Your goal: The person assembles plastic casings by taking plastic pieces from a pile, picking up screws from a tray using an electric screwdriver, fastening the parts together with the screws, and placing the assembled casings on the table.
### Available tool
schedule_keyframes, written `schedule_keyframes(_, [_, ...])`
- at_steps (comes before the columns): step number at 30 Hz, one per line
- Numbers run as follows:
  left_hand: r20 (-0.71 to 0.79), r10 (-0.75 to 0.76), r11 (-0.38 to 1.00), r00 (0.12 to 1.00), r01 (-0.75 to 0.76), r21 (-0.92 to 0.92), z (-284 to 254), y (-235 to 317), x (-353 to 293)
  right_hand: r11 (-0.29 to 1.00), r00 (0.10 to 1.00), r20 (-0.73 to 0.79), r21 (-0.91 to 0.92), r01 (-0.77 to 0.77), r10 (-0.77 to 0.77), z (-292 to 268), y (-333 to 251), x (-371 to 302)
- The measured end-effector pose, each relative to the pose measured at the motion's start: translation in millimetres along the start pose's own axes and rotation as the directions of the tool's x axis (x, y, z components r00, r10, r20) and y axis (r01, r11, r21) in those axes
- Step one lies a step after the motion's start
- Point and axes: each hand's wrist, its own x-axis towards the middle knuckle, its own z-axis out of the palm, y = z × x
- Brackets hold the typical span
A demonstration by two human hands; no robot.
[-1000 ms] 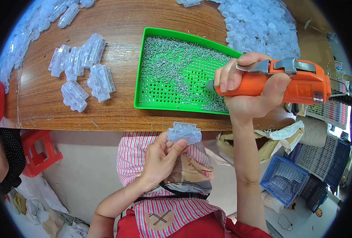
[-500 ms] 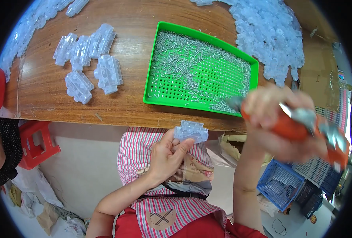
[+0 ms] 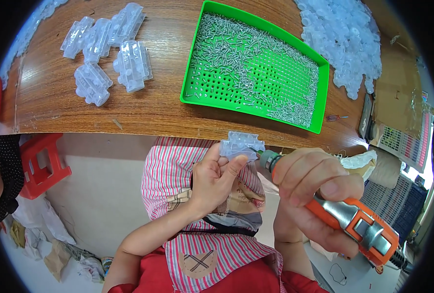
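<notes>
While a translucent, blocky plastic piece (image 3: 241,143) was pinched between the thumb and fingers of the left hand (image 3: 212,179), an orange-bodied, silver-levered power driver (image 3: 368,230) was gripped by the right hand (image 3: 314,181), its fingers wrapped around the body. From the head camera, the piece was seen at the near edge of the brown wood-grain table (image 3: 163,102), above the lap, with the driver's dark bit (image 3: 256,151) brought to its right side; contact at the tip could not be told for certain. Farther off, a perforated green plastic tray (image 3: 320,95) was strewn with short silver metal screws (image 3: 222,44). Five similar clear pieces (image 3: 134,66) were grouped left of the tray, and a larger translucent heap (image 3: 341,39) was spread at the far right. Beside the tray's near right corner, a small red-handled screwdriver (image 3: 334,117) was laid.
</notes>
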Motion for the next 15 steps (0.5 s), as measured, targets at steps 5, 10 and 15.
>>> schedule_keyframes(5, [0.011, -0.002, 0.996, 1.000, 0.003, -0.086, 4, -5, 1, 1.000, 1.000, 0.021, -0.028, -0.001, 0.001, 1, -2, 2])
schedule_keyframes(10, [-0.004, 0.014, 0.998, 1.000, -0.014, -0.059, 2, -9, 2, 0.995, 0.999, 0.047, -0.094, 0.023, -0.019, 2, 2, 4])
schedule_keyframes(15, [-0.054, 0.079, 0.997, 0.995, -0.077, 0.028, -2, -15, 0, 0.977, 0.996, 0.021, -0.192, 0.092, -0.089, 17, 5, -10])
